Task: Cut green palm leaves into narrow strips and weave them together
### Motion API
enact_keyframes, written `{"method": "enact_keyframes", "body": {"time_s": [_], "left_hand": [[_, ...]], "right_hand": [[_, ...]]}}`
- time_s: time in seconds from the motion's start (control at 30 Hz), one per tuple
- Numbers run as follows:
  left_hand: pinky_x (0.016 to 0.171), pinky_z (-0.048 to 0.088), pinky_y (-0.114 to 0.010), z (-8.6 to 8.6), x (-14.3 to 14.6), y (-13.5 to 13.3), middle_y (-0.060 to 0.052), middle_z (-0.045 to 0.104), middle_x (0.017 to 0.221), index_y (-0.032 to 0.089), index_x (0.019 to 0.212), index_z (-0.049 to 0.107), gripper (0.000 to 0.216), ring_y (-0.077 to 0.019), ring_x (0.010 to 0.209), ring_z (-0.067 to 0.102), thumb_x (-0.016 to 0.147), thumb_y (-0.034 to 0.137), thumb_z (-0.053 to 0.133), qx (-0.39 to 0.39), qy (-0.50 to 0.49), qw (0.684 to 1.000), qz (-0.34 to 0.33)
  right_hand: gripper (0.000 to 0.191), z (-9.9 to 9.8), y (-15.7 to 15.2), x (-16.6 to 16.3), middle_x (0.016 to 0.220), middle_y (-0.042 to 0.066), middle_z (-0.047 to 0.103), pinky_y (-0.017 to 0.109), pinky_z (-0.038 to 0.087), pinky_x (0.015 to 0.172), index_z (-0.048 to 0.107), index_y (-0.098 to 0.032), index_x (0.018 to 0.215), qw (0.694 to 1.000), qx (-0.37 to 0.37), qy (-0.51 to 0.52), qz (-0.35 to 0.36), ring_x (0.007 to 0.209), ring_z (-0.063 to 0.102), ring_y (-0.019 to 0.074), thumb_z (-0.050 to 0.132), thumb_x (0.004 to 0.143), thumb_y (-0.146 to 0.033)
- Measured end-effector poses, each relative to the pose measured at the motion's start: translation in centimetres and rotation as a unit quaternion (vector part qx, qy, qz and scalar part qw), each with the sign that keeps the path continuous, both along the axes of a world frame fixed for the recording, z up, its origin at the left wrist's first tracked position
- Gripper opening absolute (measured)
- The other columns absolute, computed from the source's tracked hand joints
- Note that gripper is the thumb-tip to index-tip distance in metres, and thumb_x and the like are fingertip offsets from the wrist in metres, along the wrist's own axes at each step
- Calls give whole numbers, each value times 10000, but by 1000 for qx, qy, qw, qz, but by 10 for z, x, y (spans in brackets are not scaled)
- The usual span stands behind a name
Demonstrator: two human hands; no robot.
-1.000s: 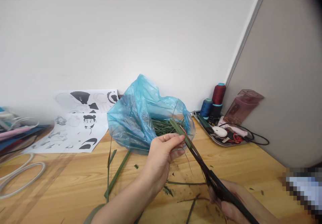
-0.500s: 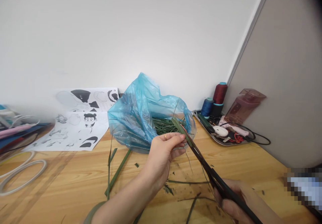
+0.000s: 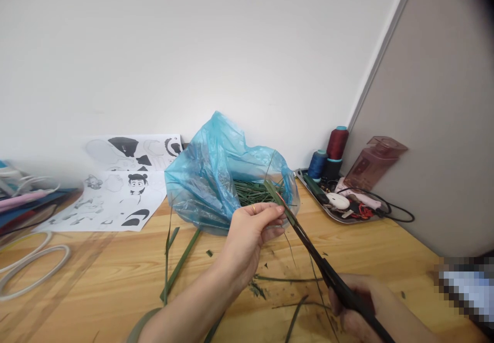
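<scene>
My left hand (image 3: 250, 232) pinches a long green leaf strip (image 3: 275, 194) between thumb and fingers, just in front of the blue plastic bag (image 3: 210, 176). A ring shows on one finger. My right hand (image 3: 365, 307) grips black scissors (image 3: 328, 273) at the lower right. Their blades run up along the leaf strip toward my left fingertips. The bag holds a heap of cut green leaf pieces (image 3: 250, 191).
Loose leaf strips (image 3: 179, 266) and scraps lie on the wooden table (image 3: 96, 291). Printed cartoon sheets (image 3: 116, 199) are at the back left, white hoops (image 3: 31, 263) at the far left. A metal tray (image 3: 339, 204) with thread spools (image 3: 335, 145) and a pink box (image 3: 372, 163) stands at the right.
The scissors and my right hand have shifted slightly along the leaf strip. My left hand keeps the same pinch in nearly the same place.
</scene>
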State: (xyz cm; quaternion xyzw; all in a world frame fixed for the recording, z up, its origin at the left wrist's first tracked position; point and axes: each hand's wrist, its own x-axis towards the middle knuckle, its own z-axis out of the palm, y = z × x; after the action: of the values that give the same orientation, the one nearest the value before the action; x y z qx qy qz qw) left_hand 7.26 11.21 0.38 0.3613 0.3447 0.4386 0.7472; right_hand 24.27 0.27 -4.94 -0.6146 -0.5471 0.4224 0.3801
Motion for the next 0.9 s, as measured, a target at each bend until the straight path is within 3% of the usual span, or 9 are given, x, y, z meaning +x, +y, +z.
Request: {"method": "enact_keyframes", "body": {"time_s": [0.17,0.4,0.57,0.77,0.9], "left_hand": [[532,448,-144,-1,-1,0,-22,584,629,99,663,631,131,-62,582,532,606,212,666,2,21,1000,-15],[520,423,-160,-4,4,-9,-26,576,612,101,627,622,123,-70,568,508,596,213,663,36,78,991,-105],[502,409,-169,-4,6,-15,-20,565,612,104,621,622,130,-71,548,487,583,222,662,64,96,984,-136],[508,421,-202,-1,6,-15,-5,546,573,121,566,603,99,-83,522,488,575,208,649,72,104,978,-169],[508,402,-181,0,4,-15,-4,553,562,119,553,616,85,-70,512,481,578,194,644,73,110,975,-177]], "right_hand": [[406,-7,15,6,473,-8,436,222,361,411,504,-176,507,999,-3,40,21,456,431,131,575,575,-570],[260,36,36,1,743,27,558,264,426,613,550,-185,788,996,69,-48,-25,694,525,182,581,671,-416],[168,51,41,-18,593,-24,501,213,395,501,529,-186,656,992,79,-99,6,578,495,141,543,705,-346],[181,58,34,-24,560,-38,506,188,371,485,541,-172,645,998,35,-49,-26,549,491,121,557,704,-342],[174,53,35,-16,593,-25,548,199,400,515,560,-174,670,999,35,-23,24,573,525,131,559,711,-342]]}}
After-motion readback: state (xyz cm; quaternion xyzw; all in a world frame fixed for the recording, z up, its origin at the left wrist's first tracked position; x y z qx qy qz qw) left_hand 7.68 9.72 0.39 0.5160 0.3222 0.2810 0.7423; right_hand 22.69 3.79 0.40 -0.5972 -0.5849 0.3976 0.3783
